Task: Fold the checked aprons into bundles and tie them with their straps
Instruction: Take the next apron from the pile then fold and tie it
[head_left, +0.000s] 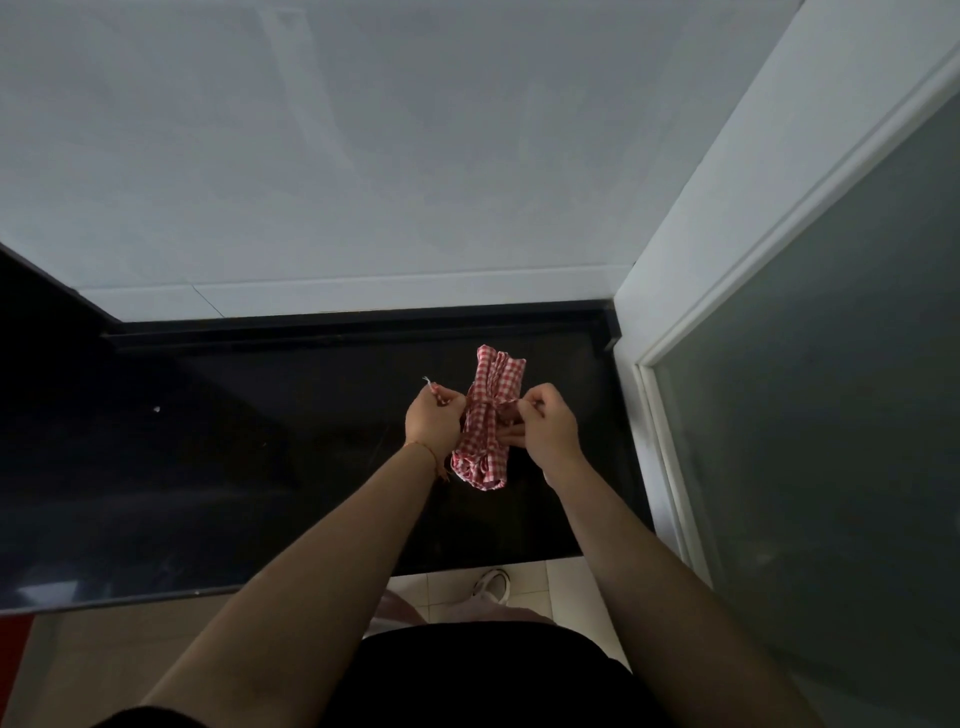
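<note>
- Head view looks down on a dark counter (208, 467); a red-and-white checked apron (488, 415) lies on it rolled into a long bundle, near the right end beside a grey door (831, 415)
- left hand (434, 423) has its fingers curled round one strap (435, 388), the frayed tip poking out above the fist
- right hand (548, 426) pinches the other strap end, pulled across the bundle's middle; both hands touch the cloth
- a white shoe (492, 584) shows on pale floor tiles below the counter edge

A red-and-white checked apron (487, 421) — rolled into a long bundle, strap (485, 404) cinched round its middle — lies near the countertop's (234, 467) right end.
</note>
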